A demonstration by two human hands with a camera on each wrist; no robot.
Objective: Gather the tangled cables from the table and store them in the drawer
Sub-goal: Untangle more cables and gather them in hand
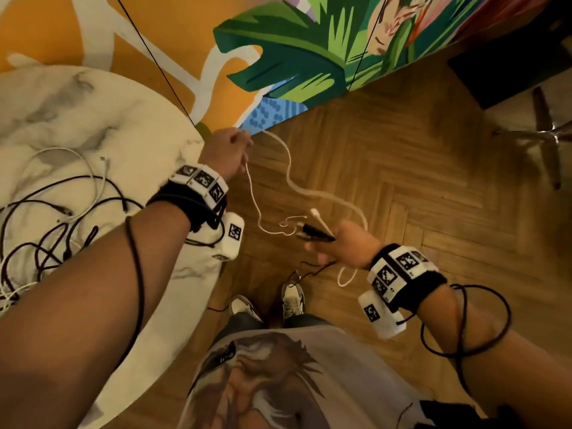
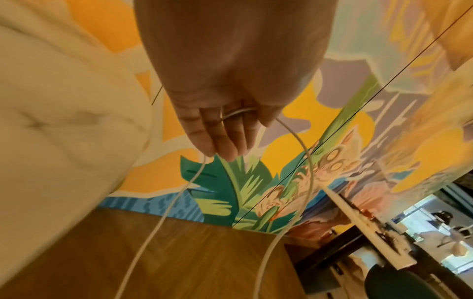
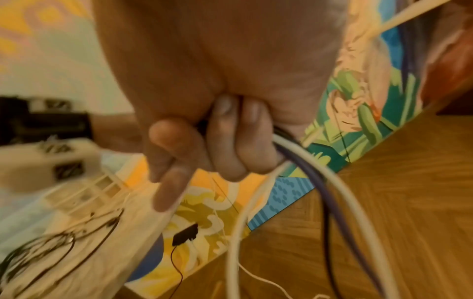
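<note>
A white cable (image 1: 291, 181) stretches in wavy loops between my two hands above the wooden floor. My left hand (image 1: 230, 150) pinches its bend just past the table's edge; in the left wrist view my curled fingers (image 2: 225, 137) hold the white cable (image 2: 304, 161), and both strands hang down. My right hand (image 1: 343, 246) grips a bundle of white and black cable ends, plugs sticking out to the left. In the right wrist view the white cable (image 3: 340, 194) and a dark cable (image 3: 320, 186) leave my fist. A tangle of black and white cables (image 1: 52, 218) lies on the marble table (image 1: 93, 119). No drawer shows.
A painted wall with leaves (image 1: 309, 48) stands behind. A dark table and a chair's metal base (image 1: 548, 137) sit at the right. My feet (image 1: 291, 298) stand on herringbone floor (image 1: 402, 168) beside the table's rim.
</note>
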